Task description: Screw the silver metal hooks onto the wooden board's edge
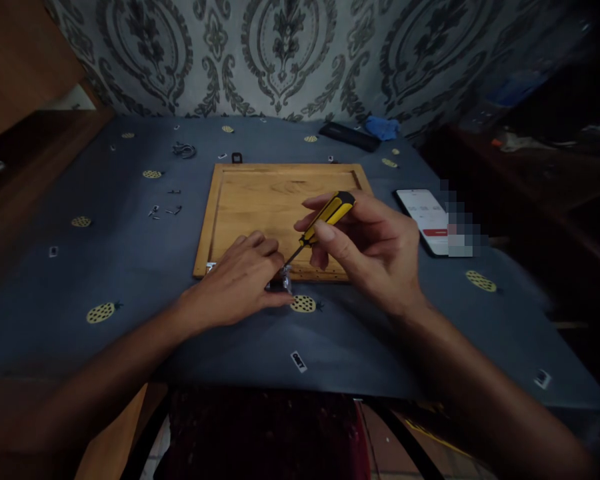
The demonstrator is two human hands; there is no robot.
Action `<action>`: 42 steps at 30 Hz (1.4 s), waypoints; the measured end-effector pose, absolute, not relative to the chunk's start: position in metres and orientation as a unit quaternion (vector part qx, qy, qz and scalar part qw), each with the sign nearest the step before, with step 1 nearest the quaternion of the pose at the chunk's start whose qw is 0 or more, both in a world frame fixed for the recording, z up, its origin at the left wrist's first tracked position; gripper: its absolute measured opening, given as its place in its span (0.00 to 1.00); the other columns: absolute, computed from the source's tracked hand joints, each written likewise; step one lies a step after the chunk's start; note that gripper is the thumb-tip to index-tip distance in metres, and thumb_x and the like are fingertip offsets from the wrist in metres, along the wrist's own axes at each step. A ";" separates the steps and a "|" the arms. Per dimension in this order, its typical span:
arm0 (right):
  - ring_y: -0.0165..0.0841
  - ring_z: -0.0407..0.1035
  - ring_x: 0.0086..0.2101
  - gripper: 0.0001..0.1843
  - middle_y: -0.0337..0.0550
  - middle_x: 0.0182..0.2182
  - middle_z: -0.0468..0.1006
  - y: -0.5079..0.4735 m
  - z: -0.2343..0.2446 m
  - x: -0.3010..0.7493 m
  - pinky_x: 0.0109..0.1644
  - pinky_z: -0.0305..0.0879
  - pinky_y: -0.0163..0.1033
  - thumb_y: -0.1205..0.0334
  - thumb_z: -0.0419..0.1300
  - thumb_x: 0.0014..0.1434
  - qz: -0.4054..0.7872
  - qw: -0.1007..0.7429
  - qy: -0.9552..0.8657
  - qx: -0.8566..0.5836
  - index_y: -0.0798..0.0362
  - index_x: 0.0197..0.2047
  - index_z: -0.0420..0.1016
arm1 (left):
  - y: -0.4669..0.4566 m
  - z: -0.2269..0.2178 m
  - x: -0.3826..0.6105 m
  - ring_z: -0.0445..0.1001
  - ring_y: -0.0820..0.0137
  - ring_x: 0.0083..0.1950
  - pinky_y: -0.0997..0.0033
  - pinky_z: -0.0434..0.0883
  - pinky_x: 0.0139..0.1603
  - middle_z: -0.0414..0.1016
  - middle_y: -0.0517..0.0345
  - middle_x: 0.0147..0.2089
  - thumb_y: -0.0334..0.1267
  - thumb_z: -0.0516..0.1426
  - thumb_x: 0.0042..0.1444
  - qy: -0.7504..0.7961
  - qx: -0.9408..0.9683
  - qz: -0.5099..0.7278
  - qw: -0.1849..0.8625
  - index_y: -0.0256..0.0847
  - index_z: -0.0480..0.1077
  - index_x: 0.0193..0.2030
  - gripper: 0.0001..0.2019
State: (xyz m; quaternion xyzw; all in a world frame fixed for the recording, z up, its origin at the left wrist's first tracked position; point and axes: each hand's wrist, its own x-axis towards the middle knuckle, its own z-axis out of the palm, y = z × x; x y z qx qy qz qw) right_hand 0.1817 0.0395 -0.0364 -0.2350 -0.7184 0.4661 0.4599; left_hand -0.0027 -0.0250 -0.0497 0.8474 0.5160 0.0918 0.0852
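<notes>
A wooden panel [260, 200] with a raised frame, like a small cabinet door, lies flat on the table. My right hand [380, 247] grips a yellow-and-black screwdriver [330, 215], its shaft slanting down to the left. The tip reaches a shiny metal hinge [287, 279] at the panel's near edge; whether it sits in a screw is hidden. With curled fingers over the edge and the thumb below, my left hand [240, 277] holds the hinge against the panel. Another bit of metal [211, 267] shows at the panel's near left corner.
Several small screws [154, 211] lie left of the panel, with a dark coiled item [184, 151] farther back. A phone [423, 213] rests at the right. Behind are a long black object [349, 137] and a blue cloth [381, 127], near the patterned curtain [285, 60].
</notes>
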 end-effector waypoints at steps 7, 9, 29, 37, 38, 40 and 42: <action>0.26 0.70 0.22 0.11 0.39 0.33 0.80 0.038 -0.039 0.183 0.23 0.67 0.35 0.53 0.72 0.60 0.429 0.468 -0.733 -0.243 0.51 0.38 0.80 | -0.026 -0.050 -0.001 0.68 0.56 0.53 0.55 0.68 0.54 0.74 0.49 0.49 0.52 0.65 0.61 0.525 0.840 0.086 0.107 0.37 0.75 0.46 0.19; 0.26 0.70 0.23 0.12 0.38 0.33 0.79 0.037 -0.040 0.182 0.23 0.67 0.35 0.53 0.72 0.59 0.419 0.478 -0.731 -0.246 0.51 0.35 0.79 | -0.026 -0.050 -0.001 0.68 0.55 0.54 0.55 0.68 0.54 0.74 0.49 0.50 0.52 0.65 0.61 0.525 0.840 0.091 0.104 0.37 0.74 0.46 0.18; 0.26 0.68 0.21 0.13 0.35 0.27 0.76 0.036 -0.040 0.182 0.22 0.65 0.34 0.50 0.71 0.60 0.392 0.482 -0.735 -0.271 0.50 0.36 0.78 | -0.025 -0.048 -0.002 0.68 0.56 0.52 0.54 0.69 0.54 0.73 0.50 0.46 0.52 0.65 0.61 0.525 0.841 0.082 0.105 0.35 0.75 0.46 0.19; 0.26 0.68 0.22 0.12 0.36 0.29 0.77 0.037 -0.043 0.181 0.23 0.66 0.35 0.51 0.70 0.61 0.403 0.485 -0.730 -0.263 0.50 0.37 0.78 | -0.025 -0.046 -0.001 0.68 0.55 0.53 0.54 0.69 0.55 0.73 0.49 0.48 0.51 0.65 0.61 0.527 0.839 0.073 0.118 0.35 0.74 0.46 0.19; 0.26 0.68 0.22 0.12 0.37 0.29 0.77 0.038 -0.044 0.181 0.24 0.66 0.35 0.51 0.71 0.61 0.403 0.486 -0.730 -0.261 0.50 0.37 0.78 | -0.025 -0.046 -0.001 0.68 0.55 0.54 0.54 0.69 0.55 0.73 0.49 0.48 0.51 0.65 0.61 0.527 0.838 0.073 0.120 0.35 0.74 0.46 0.19; 0.26 0.68 0.22 0.12 0.36 0.29 0.77 0.038 -0.044 0.181 0.24 0.65 0.34 0.52 0.71 0.60 0.404 0.488 -0.730 -0.256 0.50 0.37 0.78 | -0.025 -0.047 -0.001 0.68 0.55 0.54 0.54 0.68 0.56 0.73 0.49 0.49 0.51 0.65 0.61 0.525 0.839 0.079 0.118 0.36 0.74 0.46 0.19; 0.26 0.69 0.23 0.11 0.37 0.30 0.77 0.038 -0.044 0.181 0.24 0.66 0.34 0.52 0.71 0.60 0.406 0.489 -0.730 -0.254 0.50 0.36 0.78 | -0.025 -0.048 -0.001 0.68 0.55 0.53 0.54 0.68 0.56 0.73 0.49 0.49 0.51 0.65 0.61 0.524 0.840 0.087 0.113 0.36 0.74 0.46 0.18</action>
